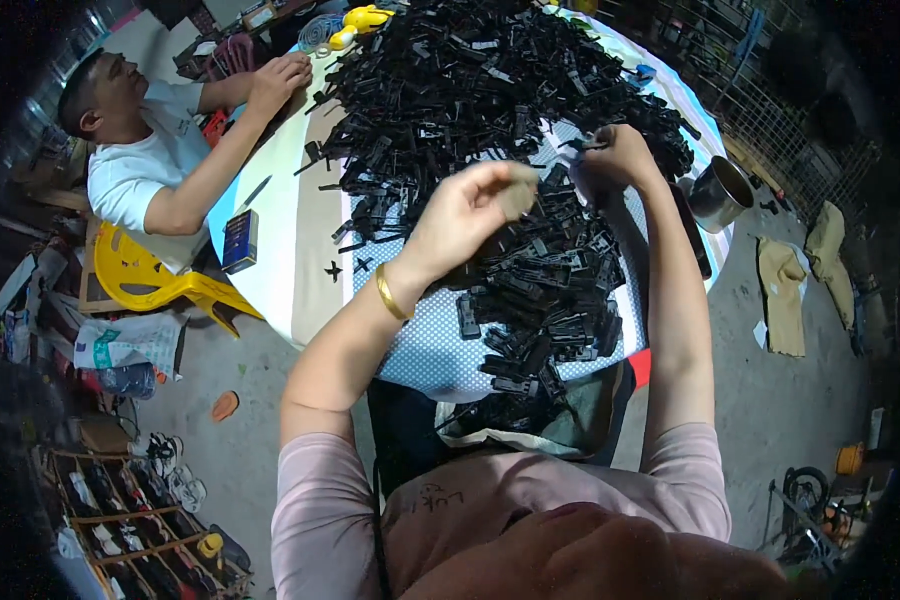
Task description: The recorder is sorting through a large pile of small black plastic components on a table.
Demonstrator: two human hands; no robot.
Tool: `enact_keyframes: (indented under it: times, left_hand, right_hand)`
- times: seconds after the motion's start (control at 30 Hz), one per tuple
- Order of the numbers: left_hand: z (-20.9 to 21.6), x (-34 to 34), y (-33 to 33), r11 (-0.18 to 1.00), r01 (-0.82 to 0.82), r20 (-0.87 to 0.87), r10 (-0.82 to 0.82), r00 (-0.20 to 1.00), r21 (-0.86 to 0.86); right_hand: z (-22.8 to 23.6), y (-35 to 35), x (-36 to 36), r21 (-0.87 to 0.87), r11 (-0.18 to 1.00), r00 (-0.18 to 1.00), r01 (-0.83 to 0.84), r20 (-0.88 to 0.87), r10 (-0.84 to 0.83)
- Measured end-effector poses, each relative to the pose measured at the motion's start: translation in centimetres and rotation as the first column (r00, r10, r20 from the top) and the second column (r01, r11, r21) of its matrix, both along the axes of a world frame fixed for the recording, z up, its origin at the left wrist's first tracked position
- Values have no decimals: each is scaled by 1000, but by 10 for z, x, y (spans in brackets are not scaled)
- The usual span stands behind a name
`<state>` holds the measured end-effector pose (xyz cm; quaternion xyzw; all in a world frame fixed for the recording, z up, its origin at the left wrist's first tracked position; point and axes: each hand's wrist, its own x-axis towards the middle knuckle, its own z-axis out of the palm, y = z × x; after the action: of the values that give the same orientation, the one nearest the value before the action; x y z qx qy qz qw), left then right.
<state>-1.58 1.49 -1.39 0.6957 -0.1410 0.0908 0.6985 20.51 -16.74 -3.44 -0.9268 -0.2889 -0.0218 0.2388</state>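
Small black plastic parts, long and clip-like, lie in a large pile (440, 90) over the far half of the round table. A nearer heap of the same parts (545, 285) sits before me. My left hand (475, 210), with a gold bangle on its wrist, is raised over the parts between the two heaps. Its fingers are bent and smeared by motion, and I see nothing plainly held. At the right edge of the pile, my right hand (620, 158) is closed in a pinch on a small black plastic part (596, 144).
A table with a striped cloth (315, 200) bears a dark blue box (240, 242) at left and a metal pot (720, 195) at right. Across the left side, a person (145, 150) rests their hands on the edge. More parts lie in a cloth (590, 425) at my lap.
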Motion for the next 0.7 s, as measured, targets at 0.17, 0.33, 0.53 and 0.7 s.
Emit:
enact_keyframes:
  times: [0.17,0.33,0.53,0.7]
  left_hand:
    - [-8,13,16,942,-101,-236,24,971,-319]
    - [-3,11,30,814,259,-170,-396,902,-520]
    - [2,9,38,752,354,-117,-493,862,-556]
    - [13,0,22,911,103,-102,-156,983,-399]
  right_hand:
    - [34,27,-82,455,826,939,-332,79,334]
    - [43,39,-123,386,629,735,-675,431,523]
    - [46,36,-131,354,609,702,-710,423,573]
    - [43,33,-121,673,567,799,-475,61,598]
